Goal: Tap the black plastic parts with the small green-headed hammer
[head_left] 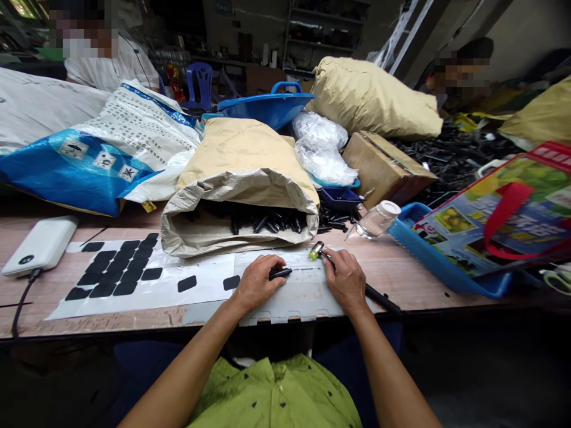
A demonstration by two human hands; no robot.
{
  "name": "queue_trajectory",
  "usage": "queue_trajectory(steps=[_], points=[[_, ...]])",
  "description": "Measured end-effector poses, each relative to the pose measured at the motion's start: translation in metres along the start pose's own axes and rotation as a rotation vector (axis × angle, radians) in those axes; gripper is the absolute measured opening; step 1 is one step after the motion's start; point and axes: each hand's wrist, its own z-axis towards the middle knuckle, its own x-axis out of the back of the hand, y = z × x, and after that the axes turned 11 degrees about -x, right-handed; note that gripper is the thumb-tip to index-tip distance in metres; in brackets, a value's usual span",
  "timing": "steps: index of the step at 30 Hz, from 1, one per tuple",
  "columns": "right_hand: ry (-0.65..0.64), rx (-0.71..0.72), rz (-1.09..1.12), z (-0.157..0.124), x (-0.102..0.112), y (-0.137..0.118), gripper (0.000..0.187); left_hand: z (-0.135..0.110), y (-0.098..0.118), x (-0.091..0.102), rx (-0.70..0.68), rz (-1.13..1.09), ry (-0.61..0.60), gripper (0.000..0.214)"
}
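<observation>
On a grey board (294,297) at the table's front edge, my left hand (259,279) pinches a short black tube-like part (280,273). My right hand (345,276) is closed around a small hammer (316,250); its metal head has a yellow-green face, and the black handle sticks out behind my wrist. The hammer head is a little above and to the right of the black part, apart from it. Just behind the hands lies a paper sack (241,178), its mouth toward me, with many similar black parts (267,223) inside.
To the left, black patches (120,267) lie on a white sheet beside a white power bank (42,244). A clear bottle (379,220), a blue basket (446,261) and a printed bag (495,208) stand right. Behind are a cardboard box (383,166) and two people.
</observation>
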Motion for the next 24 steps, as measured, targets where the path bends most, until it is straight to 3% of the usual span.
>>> queue_trajectory(steps=[10,19,24], points=[[0.008,-0.013,0.023,0.0,0.001,-0.002,0.025,-0.006,-0.008,0.001,0.003,0.065,0.033,0.016],[-0.002,0.01,0.026,0.001,0.001,0.001,0.027,0.006,0.0,-0.008,0.042,0.129,-0.042,0.017],[0.0,0.014,0.119,0.0,0.016,-0.003,0.03,0.007,-0.001,-0.004,0.058,0.13,-0.072,0.019]])
